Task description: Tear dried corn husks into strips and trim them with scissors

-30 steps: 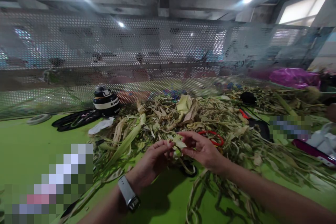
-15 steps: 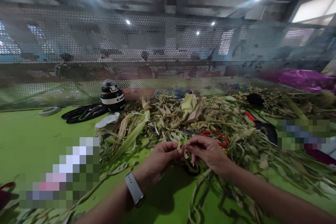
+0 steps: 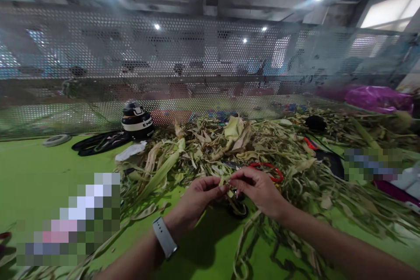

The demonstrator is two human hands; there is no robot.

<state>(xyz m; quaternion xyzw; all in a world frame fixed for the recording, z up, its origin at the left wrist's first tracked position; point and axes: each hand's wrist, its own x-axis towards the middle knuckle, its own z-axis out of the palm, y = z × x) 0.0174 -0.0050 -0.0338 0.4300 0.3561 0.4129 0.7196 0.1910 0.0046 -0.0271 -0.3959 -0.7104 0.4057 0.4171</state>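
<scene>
My left hand [image 3: 201, 194], with a pale watch band [image 3: 164, 237] on the wrist, pinches a thin pale-green husk strip [image 3: 223, 180] between thumb and fingers. Close beside it, the fingertips of my right hand [image 3: 260, 189] are pinched on the same strip. Fingers partly hide the strip. Just behind my right hand lie scissors with red handles [image 3: 278, 175], their blades partly covered. A small dark round object [image 3: 242, 213] sits on the green table below the fingers, and I cannot make out its kind.
Dry husks and leaves form a wide heap [image 3: 200, 140] across the table [image 3: 92, 162]. A black bottle [image 3: 138, 124] stands at the left, near a white crumpled tissue [image 3: 131, 151] and a pale ring [image 3: 56, 140]. A perforated metal screen [image 3: 197, 61] rises behind. Purple plastic [image 3: 377, 98] lies far right.
My fingertips have drawn slightly apart along the strip, showing a little more of it. The whole view has shifted slightly.
</scene>
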